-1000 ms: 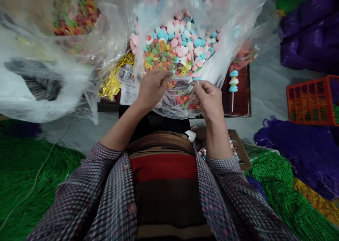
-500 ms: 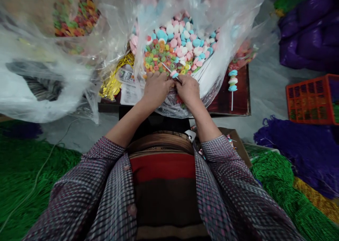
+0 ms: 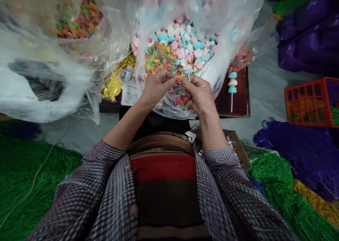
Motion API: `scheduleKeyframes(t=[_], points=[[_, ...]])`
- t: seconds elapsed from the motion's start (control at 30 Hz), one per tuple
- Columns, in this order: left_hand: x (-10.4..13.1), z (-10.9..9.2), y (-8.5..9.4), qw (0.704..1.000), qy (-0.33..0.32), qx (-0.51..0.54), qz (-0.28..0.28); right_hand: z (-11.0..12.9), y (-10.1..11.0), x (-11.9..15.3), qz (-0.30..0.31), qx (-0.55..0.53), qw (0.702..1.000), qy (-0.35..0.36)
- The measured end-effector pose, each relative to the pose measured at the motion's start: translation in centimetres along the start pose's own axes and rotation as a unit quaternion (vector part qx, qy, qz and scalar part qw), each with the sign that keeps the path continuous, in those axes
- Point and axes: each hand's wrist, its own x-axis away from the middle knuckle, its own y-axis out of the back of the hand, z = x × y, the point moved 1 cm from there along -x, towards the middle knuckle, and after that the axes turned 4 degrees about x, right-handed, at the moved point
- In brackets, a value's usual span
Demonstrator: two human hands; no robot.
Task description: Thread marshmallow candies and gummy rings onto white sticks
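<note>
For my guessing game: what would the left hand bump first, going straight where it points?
The left hand would probably meet the small red ring-shaped candy by the right hand, though depth is unclear.

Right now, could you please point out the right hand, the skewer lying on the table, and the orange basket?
Right hand (image 3: 199, 92): head view, its back.
Skewer (image 3: 232, 82): head view, pale middle candy.
Orange basket (image 3: 305, 102): head view, slatted side.

One head-worn camera looks forward and steeply down: the wearer's striped top (image 3: 164, 191) close below, the hands (image 3: 200, 92) and desk (image 3: 241, 92) farther off, in the upper half.
</note>
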Motion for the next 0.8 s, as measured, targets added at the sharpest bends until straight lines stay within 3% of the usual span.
scheduleKeyframes(t=[0.17,0.47,0.8], points=[[0.7,-0.3,-0.6,0.999,0.023,0.033,0.014,-0.5,-0.5,0.2,-0.021,0.006,1.000,0.011],[0.9,0.4,-0.9,0.999,0.021,0.033,0.017,-1.1,-0.9,1.0,-0.067,0.076,0.991,0.092],[0.8,-0.1,-1.1,0.999,0.036,0.027,0.027,-0.7,-0.1,0.6,-0.043,0.070,0.990,0.113]])
